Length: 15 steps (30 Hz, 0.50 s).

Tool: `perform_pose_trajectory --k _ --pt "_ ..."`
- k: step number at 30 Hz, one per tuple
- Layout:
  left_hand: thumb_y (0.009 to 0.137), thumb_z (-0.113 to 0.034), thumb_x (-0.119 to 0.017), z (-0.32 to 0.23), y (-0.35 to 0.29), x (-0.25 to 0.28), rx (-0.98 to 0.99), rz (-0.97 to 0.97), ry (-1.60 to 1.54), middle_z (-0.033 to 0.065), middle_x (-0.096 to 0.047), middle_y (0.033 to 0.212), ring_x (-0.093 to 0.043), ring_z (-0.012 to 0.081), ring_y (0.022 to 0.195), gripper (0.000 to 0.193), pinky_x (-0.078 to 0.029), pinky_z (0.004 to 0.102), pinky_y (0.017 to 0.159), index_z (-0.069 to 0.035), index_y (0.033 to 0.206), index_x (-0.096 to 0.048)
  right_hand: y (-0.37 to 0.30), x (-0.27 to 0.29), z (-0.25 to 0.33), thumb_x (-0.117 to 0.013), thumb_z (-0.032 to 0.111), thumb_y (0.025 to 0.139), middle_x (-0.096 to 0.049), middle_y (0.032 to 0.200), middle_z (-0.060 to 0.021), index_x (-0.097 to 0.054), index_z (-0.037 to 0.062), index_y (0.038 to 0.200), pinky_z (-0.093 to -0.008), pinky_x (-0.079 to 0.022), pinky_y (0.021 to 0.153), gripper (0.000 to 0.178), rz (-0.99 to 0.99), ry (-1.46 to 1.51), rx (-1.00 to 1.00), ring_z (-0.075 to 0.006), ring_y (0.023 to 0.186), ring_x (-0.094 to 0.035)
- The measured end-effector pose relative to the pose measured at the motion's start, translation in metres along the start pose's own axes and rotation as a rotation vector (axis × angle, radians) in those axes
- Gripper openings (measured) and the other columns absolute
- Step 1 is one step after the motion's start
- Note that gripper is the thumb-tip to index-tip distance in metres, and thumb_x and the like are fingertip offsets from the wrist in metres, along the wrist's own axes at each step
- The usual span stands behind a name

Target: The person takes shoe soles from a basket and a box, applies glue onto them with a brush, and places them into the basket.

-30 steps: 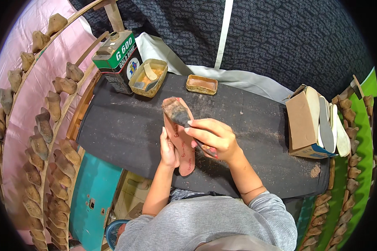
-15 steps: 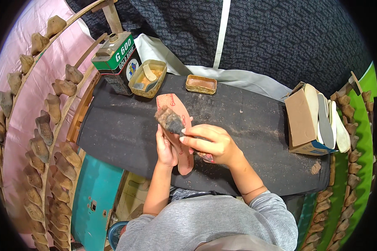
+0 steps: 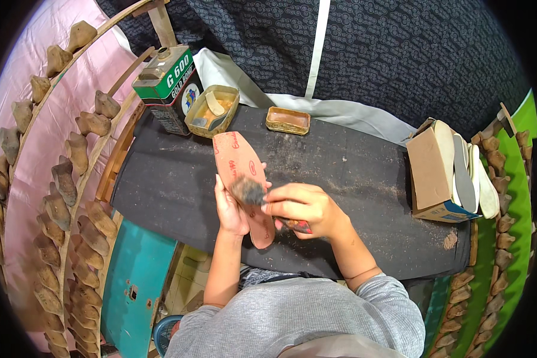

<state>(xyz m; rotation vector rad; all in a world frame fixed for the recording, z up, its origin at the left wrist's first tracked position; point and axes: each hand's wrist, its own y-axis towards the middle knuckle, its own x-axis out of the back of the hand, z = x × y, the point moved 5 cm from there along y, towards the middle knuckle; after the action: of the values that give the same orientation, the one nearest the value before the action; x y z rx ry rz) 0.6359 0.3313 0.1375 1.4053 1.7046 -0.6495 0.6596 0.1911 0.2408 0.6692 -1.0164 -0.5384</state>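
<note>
A pinkish-brown shoe insole (image 3: 232, 156) with red printed marks lies tilted across my left hand (image 3: 231, 215), which holds it from below and along its left edge. My right hand (image 3: 310, 209) closes round a brush (image 3: 247, 190). The brush's shaggy brown and black bristles lie over the middle of the insole, slightly blurred. A red and dark patterned end sticks out below my right fingers. Most of the handle is hidden in that hand.
On the black-covered table (image 3: 364, 179) stand a green and black can (image 3: 164, 89), a tub with a spatula (image 3: 212, 113) and a small brown dish (image 3: 288, 121). A carton of soles (image 3: 432, 173) stands right. Racks of shoe lasts (image 3: 65, 185) line both sides.
The brush has moved down the insole, from its upper part to its middle. My left hand has shifted the insole slightly left.
</note>
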Motion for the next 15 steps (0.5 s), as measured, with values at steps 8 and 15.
perform_pose_trajectory --k 8,15 --pt "0.096 -0.057 -0.019 -0.001 -0.003 -0.014 0.012 -0.070 -0.051 0.0232 -0.048 0.133 -0.062 0.0317 0.101 0.068 -0.056 0.0404 0.080 -0.007 0.139 -0.036 0.005 0.005 0.002 -0.072 0.005 0.066 -0.064 0.102 -0.0102 -0.066 0.0036 0.099 -0.0351 -0.054 0.072 0.034 -0.092 -0.032 0.014 -0.0272 0.082 -0.065" --pt "0.095 -0.059 -0.016 -0.012 0.004 0.000 -0.054 -0.018 0.065 0.0185 -0.053 0.128 -0.065 0.0257 0.090 0.072 -0.058 0.0386 0.069 -0.004 0.134 -0.041 -0.003 -0.002 0.008 -0.072 0.008 0.066 -0.065 0.097 -0.0087 -0.068 0.0054 0.094 -0.0342 -0.054 0.069 0.029 0.161 0.079 -0.037 -0.0250 0.081 -0.066"
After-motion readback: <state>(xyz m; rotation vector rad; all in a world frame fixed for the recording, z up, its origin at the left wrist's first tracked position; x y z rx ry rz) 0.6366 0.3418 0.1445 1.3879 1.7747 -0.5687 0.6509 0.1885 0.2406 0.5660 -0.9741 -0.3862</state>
